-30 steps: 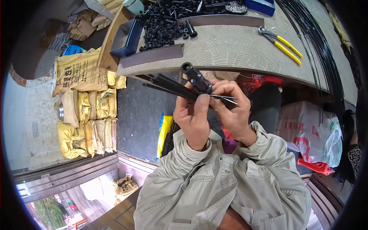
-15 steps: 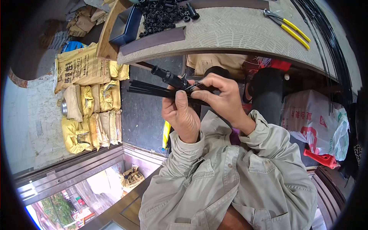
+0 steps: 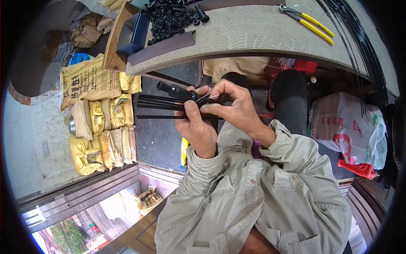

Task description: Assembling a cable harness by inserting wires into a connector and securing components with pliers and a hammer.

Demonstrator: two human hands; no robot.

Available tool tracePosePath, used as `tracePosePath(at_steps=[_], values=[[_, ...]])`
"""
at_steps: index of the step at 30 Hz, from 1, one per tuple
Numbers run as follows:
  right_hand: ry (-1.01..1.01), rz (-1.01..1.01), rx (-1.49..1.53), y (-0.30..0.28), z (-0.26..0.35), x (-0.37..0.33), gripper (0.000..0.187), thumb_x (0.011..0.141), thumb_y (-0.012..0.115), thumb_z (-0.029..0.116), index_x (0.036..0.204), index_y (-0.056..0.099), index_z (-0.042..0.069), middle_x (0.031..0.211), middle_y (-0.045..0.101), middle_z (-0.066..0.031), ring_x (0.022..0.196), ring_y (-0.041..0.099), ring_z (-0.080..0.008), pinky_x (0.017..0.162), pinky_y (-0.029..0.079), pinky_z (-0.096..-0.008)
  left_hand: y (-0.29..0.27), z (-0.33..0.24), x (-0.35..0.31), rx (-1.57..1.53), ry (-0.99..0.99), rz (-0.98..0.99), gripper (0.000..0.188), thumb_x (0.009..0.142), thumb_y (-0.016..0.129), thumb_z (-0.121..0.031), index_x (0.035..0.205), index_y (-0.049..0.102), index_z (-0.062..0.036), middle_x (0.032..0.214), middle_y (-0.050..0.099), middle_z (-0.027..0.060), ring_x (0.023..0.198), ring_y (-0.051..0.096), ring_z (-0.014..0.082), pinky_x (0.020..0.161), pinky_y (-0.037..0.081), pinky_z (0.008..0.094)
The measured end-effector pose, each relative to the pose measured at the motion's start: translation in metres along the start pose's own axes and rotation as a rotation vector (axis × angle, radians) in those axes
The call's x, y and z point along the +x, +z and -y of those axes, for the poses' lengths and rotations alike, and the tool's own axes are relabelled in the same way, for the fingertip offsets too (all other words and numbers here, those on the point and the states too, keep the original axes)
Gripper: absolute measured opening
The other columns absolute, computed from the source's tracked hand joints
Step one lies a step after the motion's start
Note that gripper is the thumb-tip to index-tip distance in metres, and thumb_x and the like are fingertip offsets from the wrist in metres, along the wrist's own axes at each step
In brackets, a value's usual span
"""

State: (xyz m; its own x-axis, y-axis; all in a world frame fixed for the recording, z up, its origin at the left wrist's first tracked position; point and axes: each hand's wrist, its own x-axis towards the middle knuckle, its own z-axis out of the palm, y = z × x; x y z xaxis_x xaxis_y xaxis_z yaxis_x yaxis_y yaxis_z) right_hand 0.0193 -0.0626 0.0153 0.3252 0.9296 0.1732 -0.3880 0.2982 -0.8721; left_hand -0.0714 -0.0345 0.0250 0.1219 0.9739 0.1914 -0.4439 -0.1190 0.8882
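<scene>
My left hand is closed round a bundle of thin black rods, whose free ends point left, the thumb pressing on top. One rod lies apart just below the bundle. A ribbed black tube juts out to the left above the rods, its right end hidden by my fingers. My right hand pinches the rods' right ends beside the tube, fingertips close to my left thumb. What lies between the fingertips is partly covered.
Ahead, the worktable holds a pile of small black parts, a blue bin, yellow-handled pliers and long black rods. Yellow sacks stack at left. A white plastic bag stands at right.
Both hands have shifted slightly left with the tube and rods. The rods have fanned out, and one now sits apart below the others. The right fingers have moved closer to the left thumb.
</scene>
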Motion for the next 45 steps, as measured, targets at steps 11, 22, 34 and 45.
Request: tracePosePath(at_steps=[11, 22, 34, 45], values=[[-0.229, 0.008, -0.419, -0.005, 0.0, -0.002, 0.017, 0.068, 0.071, 0.0, 0.08, 0.059, -0.003, 0.076, 0.058, -0.0058, 0.07, 0.055, -0.0089, 0.063, 0.044, -0.0209, -0.007, 0.003, 0.0, -0.083, 0.01, 0.034, 0.033, 0.086, 0.056, -0.027, 0.104, 0.051, -0.0002, 0.095, 0.06, 0.0131, 0.087, 0.058, 0.0202, 0.079, 0.048, 0.0318], [0.114, 0.084, 0.019, -0.009, 0.0, 0.005, 0.014, 0.072, 0.07, 0.002, 0.071, 0.057, -0.001, 0.081, 0.059, -0.0009, 0.073, 0.051, -0.0035, 0.062, 0.042, -0.0178, 0.001, 0.009, -0.002, -0.034, 0.067, 0.093, 0.041, 0.091, 0.045, -0.037, 0.106, 0.047, 0.0008, 0.099, 0.054, 0.0104, 0.095, 0.053, 0.02, 0.085, 0.044, 0.0334], [0.017, 0.042, -0.134, -0.011, 0.001, 0.0, 0.012, 0.069, 0.072, 0.004, 0.076, 0.063, 0.0, 0.072, 0.057, 0.0018, 0.064, 0.05, -0.0019, 0.054, 0.039, -0.0157, -0.005, 0.016, -0.004, -0.014, 0.128, 0.032, 0.04, 0.091, 0.044, -0.038, 0.104, 0.046, -0.0005, 0.094, 0.049, 0.0068, 0.085, 0.048, 0.0142, 0.078, 0.04, 0.0273], [-0.146, -0.067, -0.297, 0.006, 0.001, -0.023, 0.019, 0.067, 0.072, 0.001, 0.078, 0.057, 0.002, 0.077, 0.054, -0.0027, 0.071, 0.052, -0.0087, 0.064, 0.042, -0.0214, 0.005, 0.01, -0.01, 0.123, 0.229, 0.098, 0.049, 0.089, 0.038, -0.051, 0.094, 0.042, -0.0024, 0.084, 0.04, 0.0053, 0.077, 0.04, 0.0145, 0.073, 0.036, 0.0283]])
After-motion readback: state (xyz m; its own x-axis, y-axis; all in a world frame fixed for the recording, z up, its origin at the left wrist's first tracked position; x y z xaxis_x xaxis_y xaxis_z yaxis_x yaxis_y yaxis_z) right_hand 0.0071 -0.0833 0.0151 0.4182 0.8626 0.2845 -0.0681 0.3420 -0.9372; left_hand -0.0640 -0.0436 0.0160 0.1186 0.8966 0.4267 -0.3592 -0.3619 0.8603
